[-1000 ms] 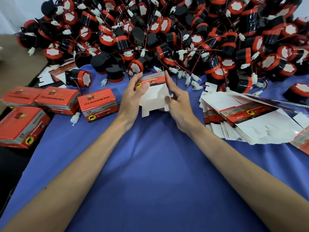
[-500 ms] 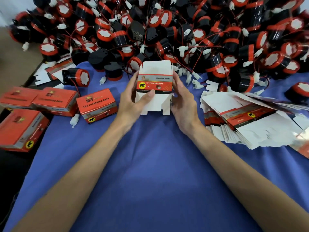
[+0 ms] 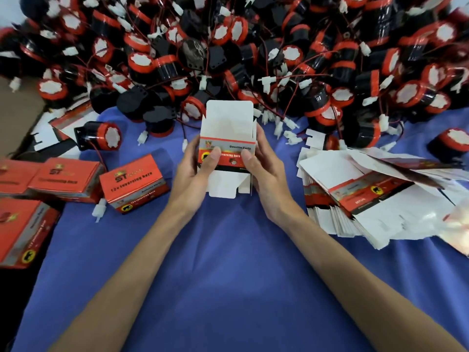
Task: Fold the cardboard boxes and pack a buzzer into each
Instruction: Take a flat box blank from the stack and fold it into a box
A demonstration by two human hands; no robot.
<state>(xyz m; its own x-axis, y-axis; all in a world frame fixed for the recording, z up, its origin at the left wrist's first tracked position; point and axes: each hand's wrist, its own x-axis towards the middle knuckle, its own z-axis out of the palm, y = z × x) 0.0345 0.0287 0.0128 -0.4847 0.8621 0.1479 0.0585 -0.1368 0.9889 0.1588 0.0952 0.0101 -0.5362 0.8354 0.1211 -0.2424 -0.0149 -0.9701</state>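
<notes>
While buzzers (image 3: 253, 59) crowd the blue cloth (image 3: 228, 270), left hand (image 3: 193, 180) and right hand (image 3: 267, 180) grip one box (image 3: 228, 133) — flaps open.

We found the table under a blue cloth (image 3: 228, 262). Across its far side sprawled a heap of buzzers (image 3: 279, 59); a fanned stack of flat box blanks (image 3: 380, 199) lay at the right, closed red boxes (image 3: 134, 184) at the left, a single buzzer (image 3: 101, 135) just beyond them.
</notes>
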